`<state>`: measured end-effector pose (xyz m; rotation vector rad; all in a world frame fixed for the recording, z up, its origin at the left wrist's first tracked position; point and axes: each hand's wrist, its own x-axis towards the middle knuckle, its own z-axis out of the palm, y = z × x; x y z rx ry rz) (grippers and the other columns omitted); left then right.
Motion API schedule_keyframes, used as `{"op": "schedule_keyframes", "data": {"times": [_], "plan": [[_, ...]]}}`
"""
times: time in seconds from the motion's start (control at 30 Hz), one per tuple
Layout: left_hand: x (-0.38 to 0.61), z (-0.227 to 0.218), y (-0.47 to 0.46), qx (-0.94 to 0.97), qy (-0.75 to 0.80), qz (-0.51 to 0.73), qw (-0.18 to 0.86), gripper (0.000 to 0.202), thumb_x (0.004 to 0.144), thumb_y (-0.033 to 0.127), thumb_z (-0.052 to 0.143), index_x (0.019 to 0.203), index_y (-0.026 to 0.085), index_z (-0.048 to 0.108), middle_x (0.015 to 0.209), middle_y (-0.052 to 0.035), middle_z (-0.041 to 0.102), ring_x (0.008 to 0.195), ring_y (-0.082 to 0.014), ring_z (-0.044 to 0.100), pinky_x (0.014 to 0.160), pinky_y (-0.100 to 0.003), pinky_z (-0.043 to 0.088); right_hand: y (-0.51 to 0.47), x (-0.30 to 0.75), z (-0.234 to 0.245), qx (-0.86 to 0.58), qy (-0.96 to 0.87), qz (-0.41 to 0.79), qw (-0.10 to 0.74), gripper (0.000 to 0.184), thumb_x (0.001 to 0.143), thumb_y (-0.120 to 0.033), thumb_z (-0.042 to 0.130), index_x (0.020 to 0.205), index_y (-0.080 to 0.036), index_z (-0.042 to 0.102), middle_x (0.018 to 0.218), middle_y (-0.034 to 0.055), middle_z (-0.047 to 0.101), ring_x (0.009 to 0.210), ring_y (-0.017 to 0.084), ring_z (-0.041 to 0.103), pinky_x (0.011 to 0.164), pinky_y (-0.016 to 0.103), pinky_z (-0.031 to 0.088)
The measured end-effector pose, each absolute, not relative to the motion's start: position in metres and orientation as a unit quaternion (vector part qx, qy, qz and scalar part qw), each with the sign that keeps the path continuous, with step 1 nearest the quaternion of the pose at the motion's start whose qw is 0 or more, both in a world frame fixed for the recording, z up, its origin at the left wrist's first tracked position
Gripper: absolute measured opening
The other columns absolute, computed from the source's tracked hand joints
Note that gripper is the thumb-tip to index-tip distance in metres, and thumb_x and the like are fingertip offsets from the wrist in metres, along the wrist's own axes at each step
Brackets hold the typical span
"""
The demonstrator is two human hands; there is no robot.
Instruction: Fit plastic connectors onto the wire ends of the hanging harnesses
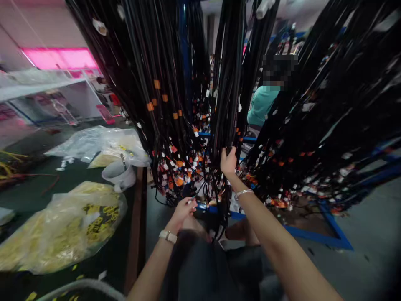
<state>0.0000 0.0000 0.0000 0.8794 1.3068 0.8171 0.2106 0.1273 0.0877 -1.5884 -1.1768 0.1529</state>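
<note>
Cables (147, 50), black, hanging in thick bundles from beyond the top edge of view and fanning out at left, center and right. Table (78, 171), dark green with a brown edge, to the left of the cables. Frame (335, 228), blue, low beneath the bundles, with corner visible at lower right. Center bundle (226, 88), directly in front, nearly vertical, within right-hand reach. Near bag (59, 234), clear plastic, on the table, with yellow and black pieces inside. Far bag (90, 142), also clear plastic, behind. Person (263, 104) in turquoise top, beyond the cables, partly hidden. Right hand (229, 161): closed around the lower center bundle, thumb on one side, fingers on the other. Left hand (184, 212): lower, above the lap, fingers curled and near the loose cable ends; cannot tell whether gripping anything. Cup (125, 177), white, on the table between the two bags, near the brown edge. Watch (168, 236), light strap, on left wrist. Bracelet (244, 193), thin and silvery, on right wrist. Connectors (180, 182), small, white, orange and red, clustered at the cable ends. Individual shapes blurred.
</note>
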Motion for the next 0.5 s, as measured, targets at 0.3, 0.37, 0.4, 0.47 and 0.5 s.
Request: {"op": "schedule_keyframes", "data": {"times": [0.3, 0.37, 0.4, 0.47, 0.5], "plan": [[-0.006, 0.008, 0.001, 0.374, 0.584, 0.342, 0.634, 0.038, 0.065, 0.038, 0.074, 0.093, 0.015, 0.064, 0.089, -0.0077, 0.068, 0.069, -0.0118, 0.061, 0.062, -0.022, 0.043, 0.128, 0.218, 0.084, -0.666, -0.501, 0.07, 0.547, 0.028, 0.089, -0.04, 0.036, 0.106, -0.019, 0.042, 0.086, 0.0095, 0.064, 0.075, 0.022, 0.061, 0.071, 0.035, 0.045], [-0.008, 0.009, 0.002, 0.369, 0.584, 0.344, 0.636, 0.038, 0.066, 0.039, 0.073, 0.094, 0.016, 0.064, 0.091, -0.0081, 0.068, 0.071, -0.0122, 0.062, 0.063, -0.022, 0.044, 0.133, 0.22, 0.082, -0.672, -0.496, 0.067, 0.546, 0.027, 0.088, -0.039, 0.037, 0.106, -0.019, 0.042, 0.085, 0.0095, 0.064, 0.074, 0.022, 0.061, 0.072, 0.035, 0.045], [-0.009, 0.01, 0.003, 0.367, 0.584, 0.345, 0.637, 0.037, 0.066, 0.039, 0.072, 0.094, 0.016, 0.064, 0.092, -0.0082, 0.068, 0.071, -0.0122, 0.062, 0.064, -0.022, 0.044, 0.135, 0.22, 0.082, -0.673, -0.494, 0.066, 0.547, 0.027, 0.088, -0.039, 0.038, 0.105, -0.019, 0.042, 0.085, 0.0095, 0.063, 0.074, 0.023, 0.061, 0.072, 0.036, 0.045], [-0.011, 0.011, 0.004, 0.365, 0.583, 0.348, 0.637, 0.036, 0.068, 0.039, 0.07, 0.095, 0.016, 0.064, 0.093, -0.0082, 0.068, 0.072, -0.0122, 0.062, 0.065, -0.023, 0.044, 0.139, 0.22, 0.08, -0.672, -0.492, 0.062, 0.551, 0.026, 0.088, -0.039, 0.039, 0.105, -0.019, 0.042, 0.083, 0.009, 0.063, 0.074, 0.023, 0.061, 0.071, 0.036, 0.045], [-0.012, 0.011, 0.005, 0.365, 0.582, 0.35, 0.637, 0.035, 0.069, 0.039, 0.07, 0.095, 0.016, 0.064, 0.092, -0.0082, 0.068, 0.072, -0.0123, 0.062, 0.065, -0.023, 0.045, 0.14, 0.22, 0.08, -0.67, -0.492, 0.061, 0.553, 0.026, 0.088, -0.039, 0.039, 0.104, -0.019, 0.043, 0.082, 0.0086, 0.063, 0.074, 0.023, 0.061, 0.071, 0.036, 0.045]]}}
